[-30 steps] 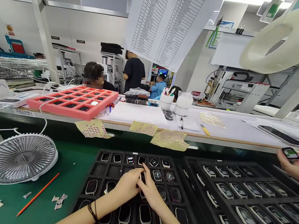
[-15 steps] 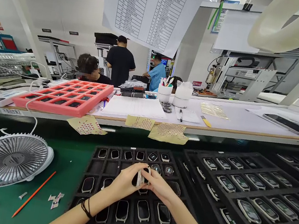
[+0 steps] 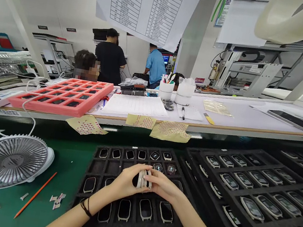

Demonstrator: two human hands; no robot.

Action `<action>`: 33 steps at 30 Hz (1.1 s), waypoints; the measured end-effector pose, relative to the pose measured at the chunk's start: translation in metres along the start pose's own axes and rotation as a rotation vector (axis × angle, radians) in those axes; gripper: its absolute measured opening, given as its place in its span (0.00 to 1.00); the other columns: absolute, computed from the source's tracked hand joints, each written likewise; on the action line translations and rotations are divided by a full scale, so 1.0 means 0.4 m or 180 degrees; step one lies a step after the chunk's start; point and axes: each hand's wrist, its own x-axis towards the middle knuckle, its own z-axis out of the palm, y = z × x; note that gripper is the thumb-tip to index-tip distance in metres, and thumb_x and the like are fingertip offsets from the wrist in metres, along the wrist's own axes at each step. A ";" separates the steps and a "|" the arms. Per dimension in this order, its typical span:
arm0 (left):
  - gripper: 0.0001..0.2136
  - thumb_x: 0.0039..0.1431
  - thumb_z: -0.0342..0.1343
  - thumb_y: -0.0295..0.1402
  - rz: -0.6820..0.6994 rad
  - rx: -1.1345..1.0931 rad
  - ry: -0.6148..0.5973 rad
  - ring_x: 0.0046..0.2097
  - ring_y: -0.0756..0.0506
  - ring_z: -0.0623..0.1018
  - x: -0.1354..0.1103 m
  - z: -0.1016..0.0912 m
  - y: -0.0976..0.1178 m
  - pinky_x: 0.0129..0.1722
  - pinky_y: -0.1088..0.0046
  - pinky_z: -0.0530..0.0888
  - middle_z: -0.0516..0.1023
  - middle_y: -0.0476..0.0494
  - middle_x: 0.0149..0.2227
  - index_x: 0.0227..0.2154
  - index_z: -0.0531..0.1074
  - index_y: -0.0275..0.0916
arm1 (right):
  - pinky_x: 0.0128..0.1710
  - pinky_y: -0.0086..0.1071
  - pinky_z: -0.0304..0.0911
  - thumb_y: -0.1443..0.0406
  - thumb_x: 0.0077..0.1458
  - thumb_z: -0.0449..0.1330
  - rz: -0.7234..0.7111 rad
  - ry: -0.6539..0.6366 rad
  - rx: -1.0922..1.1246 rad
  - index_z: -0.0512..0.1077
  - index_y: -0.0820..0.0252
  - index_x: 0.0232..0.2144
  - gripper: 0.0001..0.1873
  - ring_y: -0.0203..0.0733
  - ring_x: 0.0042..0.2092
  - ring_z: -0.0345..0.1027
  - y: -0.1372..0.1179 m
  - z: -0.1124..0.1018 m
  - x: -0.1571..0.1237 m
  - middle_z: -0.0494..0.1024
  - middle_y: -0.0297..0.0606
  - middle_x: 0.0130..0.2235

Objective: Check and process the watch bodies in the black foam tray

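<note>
The left hand (image 3: pixel 127 181) and right hand (image 3: pixel 162 186) are pressing close together — pinching a pale smartwatch (image 3: pixel 143 179) between them — just above a black foam tray (image 3: pixel 92 165).

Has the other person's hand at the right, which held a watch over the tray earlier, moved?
Yes, it has gone rightward, apparently out of view: no hand now shows above the far right of the black watch tray.
</note>
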 end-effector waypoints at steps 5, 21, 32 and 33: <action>0.26 0.51 0.63 0.37 -0.0027 0.0015 -0.0125 0.54 0.40 0.73 0.000 -0.008 0.014 0.54 0.60 0.70 0.73 0.40 0.52 0.53 0.64 0.42 | 0.29 0.29 0.64 0.62 0.35 0.73 0.0074 0.0098 -0.0062 0.75 0.65 0.28 0.17 0.35 0.28 0.70 0.003 -0.006 0.001 0.77 0.35 0.26; 0.29 0.38 0.70 0.40 -0.0595 -0.0575 -0.0049 0.45 0.41 0.77 0.058 -0.067 -0.016 0.48 0.61 0.73 0.76 0.41 0.44 0.45 0.69 0.39 | 0.33 0.36 0.71 0.62 0.32 0.74 -0.0585 0.0779 0.0218 0.76 0.65 0.29 0.20 0.42 0.29 0.75 -0.013 -0.018 0.007 0.80 0.40 0.27; 0.16 0.61 0.45 0.34 -0.2241 -0.1661 -0.0457 0.24 0.53 0.67 0.184 0.014 -0.135 0.22 0.78 0.65 0.62 0.51 0.23 0.44 0.71 0.31 | 0.47 0.42 0.70 0.64 0.36 0.73 -0.1395 0.1666 0.0794 0.77 0.66 0.29 0.16 0.47 0.37 0.77 -0.097 -0.180 -0.005 0.81 0.44 0.31; 0.15 0.60 0.45 0.31 -0.2162 -0.1558 -0.0557 0.24 0.52 0.67 0.201 0.026 -0.139 0.22 0.78 0.65 0.63 0.50 0.24 0.46 0.70 0.32 | 0.47 0.42 0.70 0.64 0.36 0.73 -0.1446 0.1727 0.0816 0.77 0.67 0.29 0.16 0.47 0.37 0.77 -0.099 -0.190 -0.005 0.81 0.44 0.30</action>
